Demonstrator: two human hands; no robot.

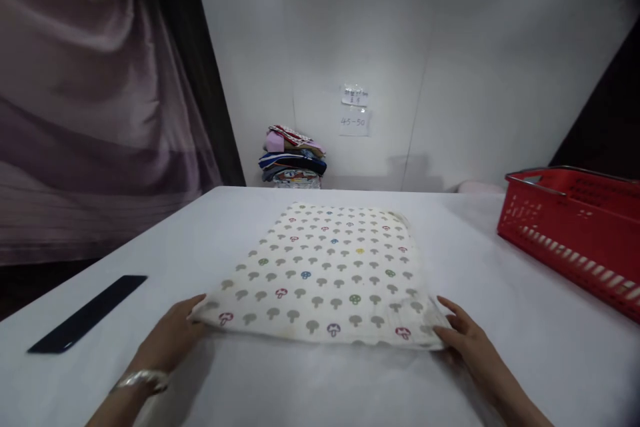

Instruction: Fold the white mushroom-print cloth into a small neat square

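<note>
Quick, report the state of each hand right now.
Left hand: closed, holding the near left corner of the mushroom-print cloth.
Right hand: closed, holding the cloth's near right corner.

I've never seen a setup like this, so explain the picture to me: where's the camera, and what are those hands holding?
There's no machine here, just a person's bare hands, seen from a camera worn on their head. The left hand, with a bracelet at its wrist, and the right hand each hold a near corner of a mushroom-print cloth. It's spread over a white table, between a dark flat strip on the left and a red basket on the right.
</note>
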